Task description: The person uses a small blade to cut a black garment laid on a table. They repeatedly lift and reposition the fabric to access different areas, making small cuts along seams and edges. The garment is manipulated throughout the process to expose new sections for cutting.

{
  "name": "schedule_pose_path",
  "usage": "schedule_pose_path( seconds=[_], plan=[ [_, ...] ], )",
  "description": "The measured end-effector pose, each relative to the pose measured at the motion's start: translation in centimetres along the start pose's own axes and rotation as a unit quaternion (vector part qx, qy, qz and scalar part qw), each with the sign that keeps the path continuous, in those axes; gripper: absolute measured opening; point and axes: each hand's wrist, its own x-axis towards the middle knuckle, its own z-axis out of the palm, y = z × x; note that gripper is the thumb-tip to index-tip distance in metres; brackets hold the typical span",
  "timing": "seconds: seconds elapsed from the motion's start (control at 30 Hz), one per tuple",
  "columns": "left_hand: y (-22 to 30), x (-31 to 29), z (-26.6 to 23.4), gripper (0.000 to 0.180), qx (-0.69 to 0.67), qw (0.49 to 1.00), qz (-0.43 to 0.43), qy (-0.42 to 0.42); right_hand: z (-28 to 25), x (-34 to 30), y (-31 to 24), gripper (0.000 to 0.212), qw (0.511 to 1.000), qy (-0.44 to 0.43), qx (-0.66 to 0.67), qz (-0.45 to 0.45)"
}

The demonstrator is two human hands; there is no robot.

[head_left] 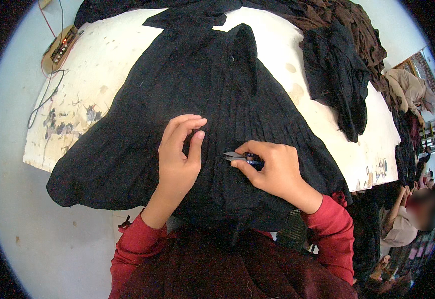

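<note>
While the black pleated garment (170,84) lay spread across the white table (110,55) and reached past its near edge, the right hand (276,167) gripped small blue-handled snips (232,155) over the pleats, blades parted and pointing left. The left hand (178,152) was empty, its thumb and fingers curved apart; whether it touched the cloth was hard to tell from above. A pleat could have been nicked if the blade tips dipped into loose folds that no fingers pinned flat, and such dark fabric might have hidden the slip. Farther right lay another black cloth (334,74), beside brown fabric (349,22).
</note>
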Motion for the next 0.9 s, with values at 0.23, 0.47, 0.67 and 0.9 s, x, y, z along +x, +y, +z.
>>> schedule_pose_path(
  seconds=[0.23, 0.47, 0.67, 0.9],
  plan=[
    [-0.1, 0.0, -0.1, 0.016, 0.003, 1.0, 0.01, -0.003, 0.1, -0.3, 0.6, 0.02, 0.999, 0.04, 0.022, 0.025],
    [0.1, 0.5, -1.3, 0.016, 0.026, 0.999, 0.036, -0.024, 0.1, -0.5, 1.2, 0.021, 0.997, 0.042, 0.054, 0.04],
    [-0.2, 0.3, -1.2, 0.014, 0.02, 0.999, 0.024, -0.019, 0.3, 0.2, 0.0, 0.02, 0.999, 0.012, 0.042, -0.011],
    [-0.1, 0.3, -1.1, 0.012, 0.006, 1.0, 0.012, -0.017, 0.3, 0.3, -0.3, 0.019, 1.0, 0.006, 0.015, 0.001]
  ],
)
